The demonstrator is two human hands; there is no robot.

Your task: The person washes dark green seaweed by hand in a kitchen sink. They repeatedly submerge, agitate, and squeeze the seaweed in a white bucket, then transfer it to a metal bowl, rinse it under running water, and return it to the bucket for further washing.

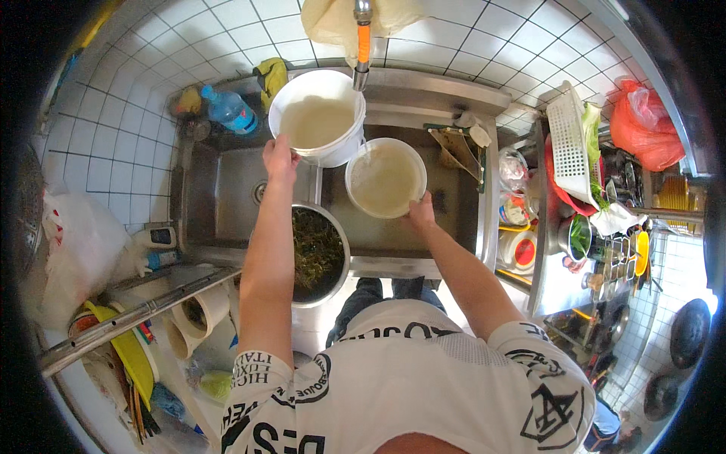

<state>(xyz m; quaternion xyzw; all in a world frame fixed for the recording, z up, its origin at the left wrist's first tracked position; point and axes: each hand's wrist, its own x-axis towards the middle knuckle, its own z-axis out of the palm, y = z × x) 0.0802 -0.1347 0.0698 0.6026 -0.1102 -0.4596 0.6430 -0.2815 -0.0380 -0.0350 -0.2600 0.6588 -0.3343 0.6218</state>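
Observation:
My left hand (281,159) grips the near left rim of a large white plastic bucket (334,153), which stands at the back of the steel double sink and holds cloudy water. Just right of it, my right hand (421,211) holds the near rim of a smaller white tub (386,178) over the right basin, also filled with cloudy water. The two containers meet or nearly meet at their sides. Water runs between the bucket's rim and the tub. Above the bucket's right edge hangs a tap (361,51) with an orange section.
A round pot of dark greens (317,255) stands at the sink's front edge. A blue plastic bottle (231,110) and a yellow cloth (272,79) are at the back left. Shelves to the right carry a white perforated basket (569,142). A metal rail (142,309) crosses the lower left.

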